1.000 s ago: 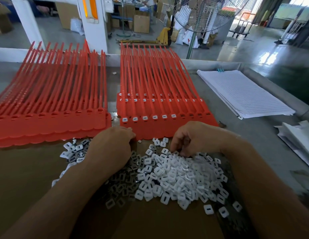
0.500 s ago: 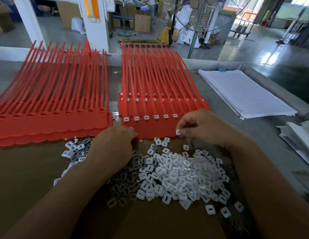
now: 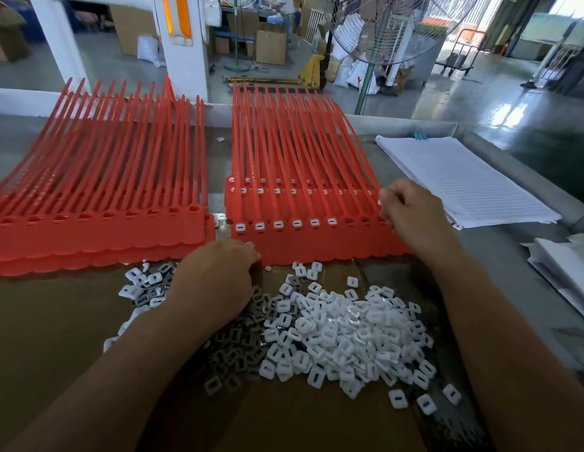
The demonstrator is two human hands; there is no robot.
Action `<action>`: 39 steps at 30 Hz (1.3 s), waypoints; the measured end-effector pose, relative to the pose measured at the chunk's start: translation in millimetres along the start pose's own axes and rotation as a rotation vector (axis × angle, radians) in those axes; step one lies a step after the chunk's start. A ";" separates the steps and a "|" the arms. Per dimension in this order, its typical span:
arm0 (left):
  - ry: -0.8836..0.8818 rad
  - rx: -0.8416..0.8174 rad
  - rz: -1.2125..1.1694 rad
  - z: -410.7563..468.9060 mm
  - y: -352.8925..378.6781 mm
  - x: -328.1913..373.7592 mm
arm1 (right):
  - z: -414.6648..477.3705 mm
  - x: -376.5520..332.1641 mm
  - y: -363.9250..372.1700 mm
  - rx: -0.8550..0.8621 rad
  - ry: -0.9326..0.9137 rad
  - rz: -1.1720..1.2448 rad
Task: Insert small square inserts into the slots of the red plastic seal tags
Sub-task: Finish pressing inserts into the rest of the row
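A grey metal worktop [image 3: 499, 265] carries a brown cardboard sheet [image 3: 55, 321] along its near side. Two batches of long red plastic seal tags lie side by side across the middle, straps pointing away: the left batch [image 3: 98, 197] and the right batch [image 3: 303, 158]. A stack of white lined paper [image 3: 463, 181] lies to their right. On the cardboard, just in front of the tags, sits a loose pile of small white square inserts [image 3: 342, 331]. In the right batch's front row, six slots from the left hold white inserts. The left hand [image 3: 215, 275] rests knuckles-up against the near edge of the right batch, fingers curled under; whether it holds anything cannot be told. The right hand [image 3: 411, 210] is at the right end of that row, fingertips pinching one white insert [image 3: 379, 202].
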State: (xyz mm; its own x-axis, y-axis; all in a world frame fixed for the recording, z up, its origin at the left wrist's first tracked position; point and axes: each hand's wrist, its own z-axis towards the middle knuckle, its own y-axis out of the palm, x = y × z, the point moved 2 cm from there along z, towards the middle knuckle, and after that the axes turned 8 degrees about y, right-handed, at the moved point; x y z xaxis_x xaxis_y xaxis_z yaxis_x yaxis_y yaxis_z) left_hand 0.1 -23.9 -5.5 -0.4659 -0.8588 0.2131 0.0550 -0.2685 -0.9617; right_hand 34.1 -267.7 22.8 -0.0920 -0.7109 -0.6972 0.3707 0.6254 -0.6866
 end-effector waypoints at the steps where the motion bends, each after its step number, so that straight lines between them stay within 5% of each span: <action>1: 0.000 -0.004 0.002 -0.1 0.0 0.0 | 0.1 0.5 2.3 -0.014 -0.021 0.019; 8: -0.007 -0.033 0.016 0.7 0.3 0.2 | 5.2 7.1 22.1 -0.148 -0.013 0.169; 26: -0.003 -0.037 0.028 1.1 0.0 0.7 | 15.0 12.0 38.7 -0.196 -0.066 -0.108; 39: 0.002 -0.040 0.046 -0.6 1.7 0.6 | 21.5 10.8 42.7 -0.207 0.032 -0.083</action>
State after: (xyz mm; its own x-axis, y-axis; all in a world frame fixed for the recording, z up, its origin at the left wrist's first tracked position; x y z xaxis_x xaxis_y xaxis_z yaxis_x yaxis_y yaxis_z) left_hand -0.6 -24.6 -7.1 -0.4657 -0.8688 0.1684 0.0412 -0.2114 -0.9765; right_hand 68.8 -255.6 -9.6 -0.1450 -0.7541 -0.6406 0.1636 0.6202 -0.7672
